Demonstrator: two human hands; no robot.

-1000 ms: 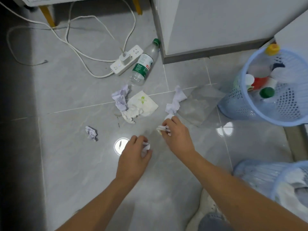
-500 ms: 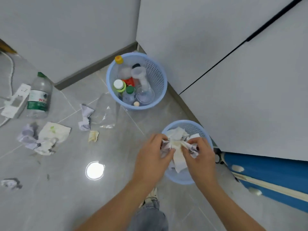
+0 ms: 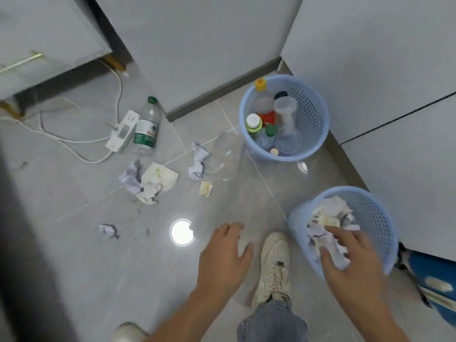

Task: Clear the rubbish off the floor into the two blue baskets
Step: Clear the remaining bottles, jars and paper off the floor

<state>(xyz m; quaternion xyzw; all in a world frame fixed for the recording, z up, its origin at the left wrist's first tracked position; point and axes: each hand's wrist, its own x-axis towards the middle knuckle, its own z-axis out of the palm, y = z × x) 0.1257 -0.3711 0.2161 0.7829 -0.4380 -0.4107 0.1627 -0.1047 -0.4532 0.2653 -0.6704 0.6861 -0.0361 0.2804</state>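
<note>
Two blue baskets stand by the wall. The far basket [image 3: 313, 119] holds bottles and cups. The near basket [image 3: 375, 218] is full of crumpled tissues. My right hand [image 3: 352, 262] hovers over its front rim, fingers spread, holding nothing. My left hand [image 3: 224, 255] hangs open above the floor left of my shoe. Rubbish lies on the floor: a green-capped plastic bottle [image 3: 146, 127], a clear plastic bag [image 3: 223, 157], a purple-white tissue [image 3: 197, 160], a yellowish scrap [image 3: 206, 188], a napkin heap [image 3: 148, 180] and a small paper ball [image 3: 108, 230].
A white power strip [image 3: 121, 131] with cables lies beside the bottle. Grey cabinet walls enclose the corner behind the baskets. My white shoe [image 3: 272, 265] stands between my hands. A blue object [image 3: 434, 287] sits at the far right. A bright light reflection [image 3: 182, 232] marks the tiles.
Both hands held tissues together over the near basket; now the tissues lie in it and both hands are open, the left drawn back toward the floor. The view has swung left.
</note>
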